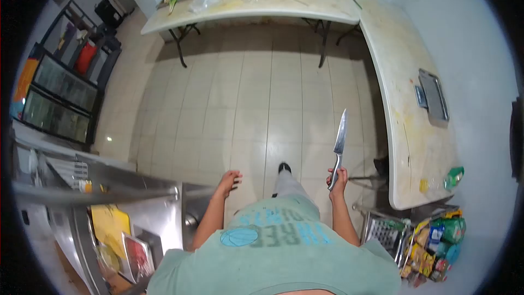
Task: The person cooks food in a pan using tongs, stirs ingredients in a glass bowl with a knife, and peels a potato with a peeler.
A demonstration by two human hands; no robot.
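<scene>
I have the knife (338,154) in the right hand (339,182), fingers closed round its handle, blade pointing ahead of them above the tiled floor (248,93). On the left hand (229,183) I see fingers loosely curled and slightly spread. Right of the gripping fingers runs a stained table (398,123) with a tray (435,95); well ahead, another table (319,5) bears clear plastic (206,1).

Upside-down lettering (292,234) on the green shirt (278,265) reads "THREE".
</scene>
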